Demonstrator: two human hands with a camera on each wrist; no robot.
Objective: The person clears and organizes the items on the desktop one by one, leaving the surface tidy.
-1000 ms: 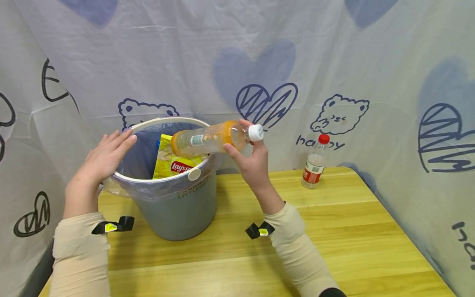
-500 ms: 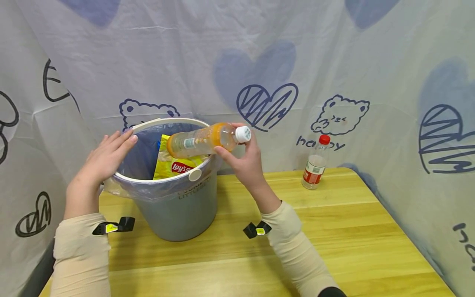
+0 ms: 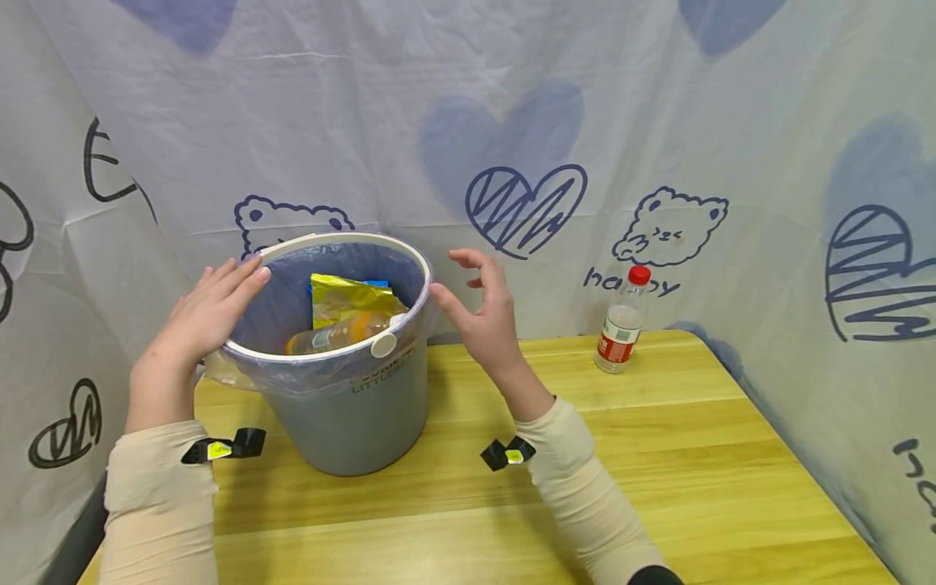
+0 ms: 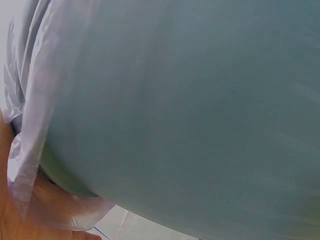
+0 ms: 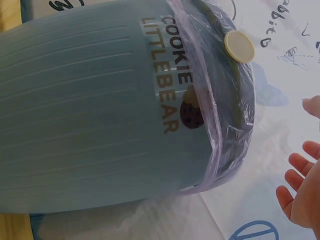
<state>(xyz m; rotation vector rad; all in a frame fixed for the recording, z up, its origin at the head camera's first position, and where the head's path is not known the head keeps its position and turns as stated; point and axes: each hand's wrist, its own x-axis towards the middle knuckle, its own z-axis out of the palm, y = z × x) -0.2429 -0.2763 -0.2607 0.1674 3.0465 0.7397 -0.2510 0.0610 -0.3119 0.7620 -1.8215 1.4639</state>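
A grey-blue bucket [image 3: 351,431] with a white rim and a purple plastic liner [image 3: 270,305] stands on the table. Inside it lie a yellow chip bag [image 3: 340,299] and, nearer the front wall, an orange-banded plastic bottle [image 3: 340,335] on its side, partly hidden by the rim. My left hand [image 3: 208,313] rests on the bucket's left rim, fingers straight. To the right of the rim my right hand [image 3: 483,313] is raised, thumb and fingers apart, holding nothing. In the right wrist view the fingers [image 5: 295,165] show beside the lined rim.
A clear bottle with a red cap [image 3: 617,325] stands upright at the back right of the wooden table [image 3: 658,455]. A printed white cloth [image 3: 395,106] hangs behind and at both sides.
The right hand moved slightly left, then let go of the orange-banded bottle, which dropped into the bucket. The chip bag shifted inside. The left hand stayed on the rim.
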